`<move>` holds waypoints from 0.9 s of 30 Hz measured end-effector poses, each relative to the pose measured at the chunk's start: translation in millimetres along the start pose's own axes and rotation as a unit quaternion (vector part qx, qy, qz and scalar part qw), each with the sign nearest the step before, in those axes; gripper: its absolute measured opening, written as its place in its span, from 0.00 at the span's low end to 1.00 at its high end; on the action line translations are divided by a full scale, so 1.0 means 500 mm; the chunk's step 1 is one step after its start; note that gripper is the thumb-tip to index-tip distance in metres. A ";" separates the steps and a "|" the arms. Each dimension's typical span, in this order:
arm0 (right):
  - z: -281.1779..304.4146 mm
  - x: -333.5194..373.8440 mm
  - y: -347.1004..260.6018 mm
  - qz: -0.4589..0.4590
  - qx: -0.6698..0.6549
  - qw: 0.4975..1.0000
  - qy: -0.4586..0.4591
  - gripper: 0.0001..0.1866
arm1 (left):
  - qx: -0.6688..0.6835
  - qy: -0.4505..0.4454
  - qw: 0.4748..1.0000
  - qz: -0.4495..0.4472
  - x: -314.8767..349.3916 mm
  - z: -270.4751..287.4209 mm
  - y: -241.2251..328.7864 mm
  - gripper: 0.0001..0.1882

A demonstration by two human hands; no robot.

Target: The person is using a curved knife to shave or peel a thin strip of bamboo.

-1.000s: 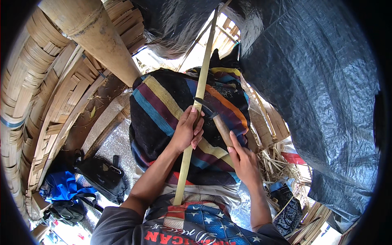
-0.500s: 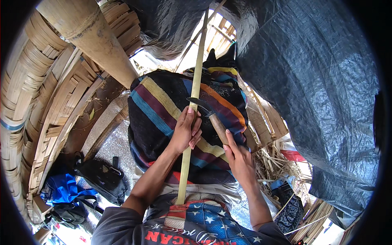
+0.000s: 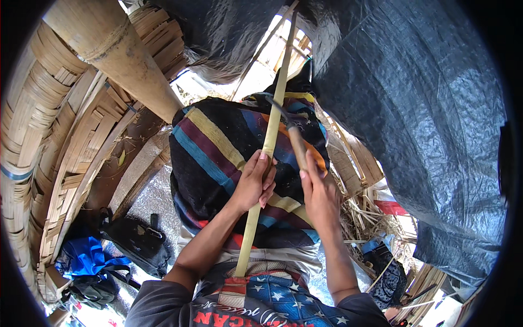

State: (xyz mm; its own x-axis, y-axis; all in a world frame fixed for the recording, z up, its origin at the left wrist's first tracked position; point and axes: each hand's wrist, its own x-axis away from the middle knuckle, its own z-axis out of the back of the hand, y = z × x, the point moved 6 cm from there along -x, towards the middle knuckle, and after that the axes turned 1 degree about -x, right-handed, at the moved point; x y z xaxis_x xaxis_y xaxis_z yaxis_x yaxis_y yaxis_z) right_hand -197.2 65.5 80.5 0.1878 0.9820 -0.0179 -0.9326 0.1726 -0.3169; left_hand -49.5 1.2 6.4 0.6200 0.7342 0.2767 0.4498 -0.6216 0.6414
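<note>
A long pale bamboo strip (image 3: pixel 250 231) runs from my waist away from me, its far end near the gap at the top. My left hand (image 3: pixel 254 182) is wrapped round the strip near its middle. In my right hand (image 3: pixel 320 193) is a curved knife (image 3: pixel 297 146), gripped by its wooden handle with the forefinger along it. The dark blade lies across the strip, farther out than my left hand; whether it cuts in is too small to tell. Under both hands a striped dark cloth (image 3: pixel 207 158) covers my lap.
Woven bamboo (image 3: pixel 54 114) and a thick bamboo pole (image 3: pixel 136 60) stand at the left. A dark tarp (image 3: pixel 408 109) hangs at the right. A black bag (image 3: pixel 139 240) and a blue bag (image 3: pixel 84 253) lie at lower left. Loose straw (image 3: pixel 365 215) lies at right.
The knife and my right hand have moved away from me along the strip. The strip's far end has swung to the right. My left hand keeps its hold, slightly lower.
</note>
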 end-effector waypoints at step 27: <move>0.043 0.020 -0.026 0.010 0.062 0.998 -0.013 0.29 | -0.012 -0.022 0.999 0.023 0.017 -0.018 -0.025 0.21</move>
State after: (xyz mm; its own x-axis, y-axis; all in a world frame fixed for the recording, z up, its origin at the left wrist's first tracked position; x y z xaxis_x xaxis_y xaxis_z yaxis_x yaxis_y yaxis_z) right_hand -190.0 74.5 104.8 0.1625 0.9867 0.0022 -0.9674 0.1598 -0.1966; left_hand -55.7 17.4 7.2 0.6675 0.6921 0.2749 0.4052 -0.6472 0.6457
